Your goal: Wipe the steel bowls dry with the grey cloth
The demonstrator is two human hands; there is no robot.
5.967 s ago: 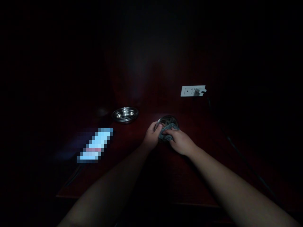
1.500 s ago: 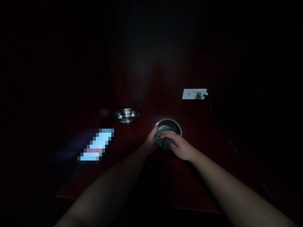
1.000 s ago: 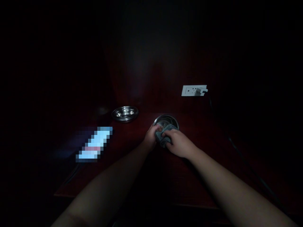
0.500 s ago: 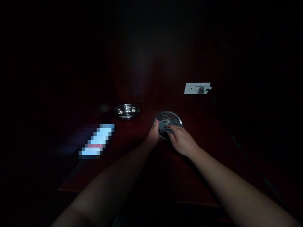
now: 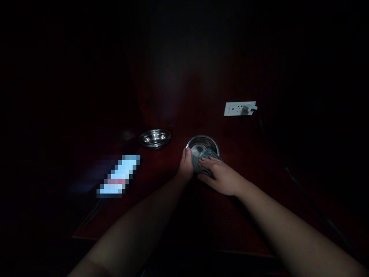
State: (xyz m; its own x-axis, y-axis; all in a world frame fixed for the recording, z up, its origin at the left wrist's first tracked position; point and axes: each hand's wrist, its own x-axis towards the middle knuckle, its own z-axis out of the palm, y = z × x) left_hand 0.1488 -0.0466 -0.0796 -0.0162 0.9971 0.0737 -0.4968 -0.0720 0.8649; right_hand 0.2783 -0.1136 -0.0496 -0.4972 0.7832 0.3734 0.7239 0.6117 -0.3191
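A shiny metal bowl (image 5: 212, 143) is tilted towards me above the dark red table. My left hand (image 5: 186, 166) grips its left side, the thumb at the rim and the other fingers hidden behind. My right hand (image 5: 220, 173) presses a grey-green cloth (image 5: 196, 164) against the bowl's near inner side and rim. Its fingers lie over the cloth, closed on it. Part of the bowl's inner bottom shows above the cloth.
Stacked metal bowls (image 5: 155, 138) stand at the back left. A lit, blurred-out phone-like screen (image 5: 118, 177) lies left of my arms. A wall socket (image 5: 240, 108) holds a plug, and a cable (image 5: 305, 198) runs down the right. The table's front edge (image 5: 86, 237) shows faintly.
My right hand has drawn the cloth from inside the bowl towards its near rim, uncovering more of the bottom. The bowl has tilted more towards me. My left hand keeps its grip.
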